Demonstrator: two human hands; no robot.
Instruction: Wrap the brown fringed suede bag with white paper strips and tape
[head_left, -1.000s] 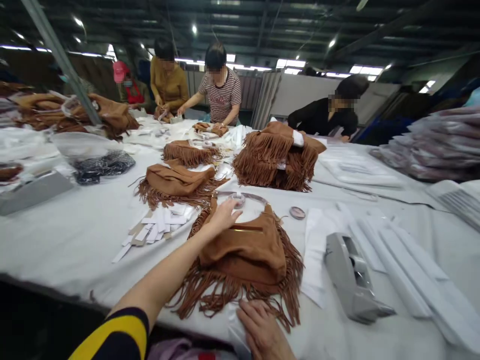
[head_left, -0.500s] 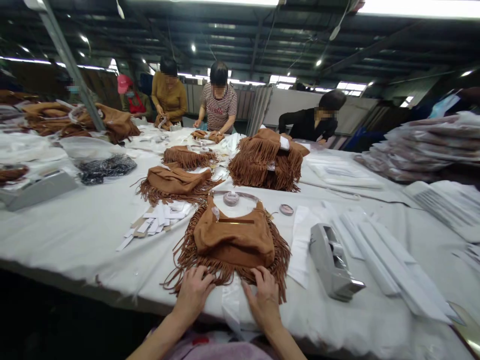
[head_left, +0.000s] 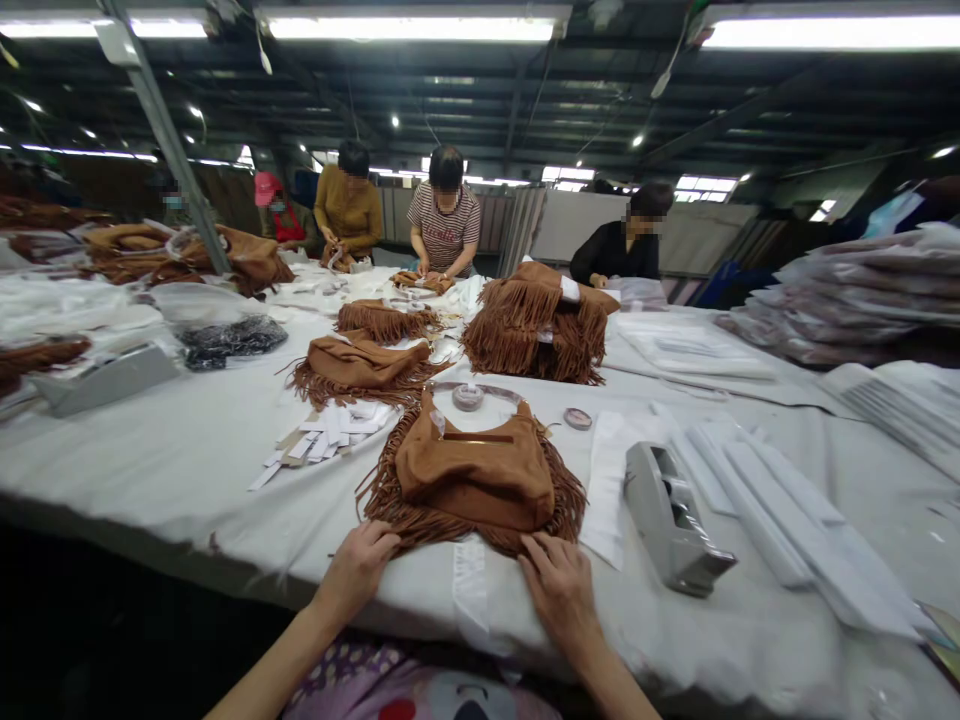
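Observation:
A brown suede handbag (head_left: 476, 475) with long fringe lies in front of me, its strap pointing away. At the lower left of the bag, my left hand (head_left: 360, 568) is open, its fingers stretched over the ends of the fringe (head_left: 420, 527). My right hand (head_left: 561, 582) touches the fringe at the lower right, open, with fingers spread and thumb apart. A clear strip (head_left: 470, 580) lies on the white cloth between the hands. Behind the bag's opening, a round roll (head_left: 468, 397) rests inside the strap loop.
A grey tape dispenser (head_left: 675, 525) and white folded strips (head_left: 772, 500) lie right. Paper slips (head_left: 326, 432) lie left, near another fringed bag (head_left: 367, 362). Stacked fringed bags (head_left: 536, 325) stand behind. Several people work across the table, including one in a striped shirt (head_left: 446, 225).
My hands have moved apart, the left one leftward and the right one rightward. The front fringe now lies gathered closer to the bag. The view has tilted up slightly.

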